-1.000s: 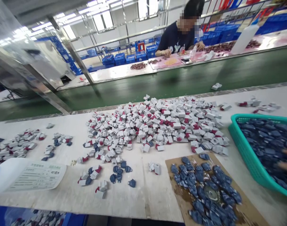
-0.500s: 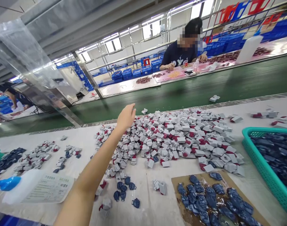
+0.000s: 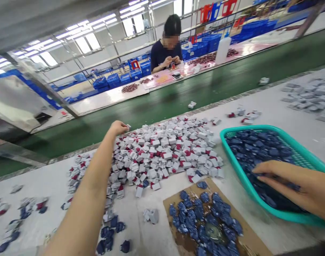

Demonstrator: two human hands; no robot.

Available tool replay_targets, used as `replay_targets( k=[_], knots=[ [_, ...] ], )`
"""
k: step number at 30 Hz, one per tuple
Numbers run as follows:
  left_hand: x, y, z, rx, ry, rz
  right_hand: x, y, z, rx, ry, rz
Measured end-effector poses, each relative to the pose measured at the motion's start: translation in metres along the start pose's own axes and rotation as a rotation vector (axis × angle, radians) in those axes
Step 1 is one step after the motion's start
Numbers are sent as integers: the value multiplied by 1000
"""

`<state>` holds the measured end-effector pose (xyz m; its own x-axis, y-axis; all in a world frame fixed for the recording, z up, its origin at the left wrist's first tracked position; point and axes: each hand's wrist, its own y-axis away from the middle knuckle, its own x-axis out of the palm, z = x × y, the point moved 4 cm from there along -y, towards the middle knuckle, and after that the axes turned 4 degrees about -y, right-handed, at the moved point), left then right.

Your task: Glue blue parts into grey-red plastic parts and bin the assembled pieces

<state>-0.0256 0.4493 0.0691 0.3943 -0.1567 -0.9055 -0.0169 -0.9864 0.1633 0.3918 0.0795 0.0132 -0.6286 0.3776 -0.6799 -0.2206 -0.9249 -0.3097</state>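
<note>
Bare left hand [image 3: 118,128] is hanging at the belt's edge; bare right hand [image 3: 302,183] is dipping into a teal, mesh-sided plastic basket [image 3: 306,153]

The left arm is stretching from lower left across the white tabletop [image 3: 141,234], elbow nearly straight, fingers bending together over one small pale-grey plastic piece [image 3: 128,127] beside the smooth green conveyor belt [image 3: 157,106]; whether they are pinching it, I cannot tell. The right hand is coming in from the right edge, thumb and forefinger narrowly apart among dark navy moulded pieces [image 3: 261,145]; the lower fingers are hidden, so I cannot tell whether they are gripping any.

One basket is holding navy pieces too many to count. One heap of pale-grey and dark-red blocky parts [image 3: 165,149] is lying between the arms, also uncountable. One brown cardboard sheet [image 3: 249,240] is bearing a couple of dozen or more wet navy pieces [image 3: 190,224] and one clear round disc [image 3: 214,233]. Across the belt, one co-worker [image 3: 166,53] is holding two hands close together, near one white plastic bottle [image 3: 223,51].
</note>
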Motion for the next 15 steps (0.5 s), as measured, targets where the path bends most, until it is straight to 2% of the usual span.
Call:
replay_targets(
  k=[2,4,8,11,13,15],
  knots=[
    [-10,9,-2,34,126,-109,-8,0,17,112,-161,122],
    [-21,26,-4,81,274,-234,-13,4,37,215,-368,188],
    [-31,88,1,168,528,-397,-4,17,72,296,-626,319],
    [-23,150,13,211,698,-444,13,30,86,324,-728,435],
    [-10,192,23,211,833,-423,26,38,90,375,-747,502],
    [8,232,32,175,935,-387,38,43,92,384,-653,543]
  ],
)
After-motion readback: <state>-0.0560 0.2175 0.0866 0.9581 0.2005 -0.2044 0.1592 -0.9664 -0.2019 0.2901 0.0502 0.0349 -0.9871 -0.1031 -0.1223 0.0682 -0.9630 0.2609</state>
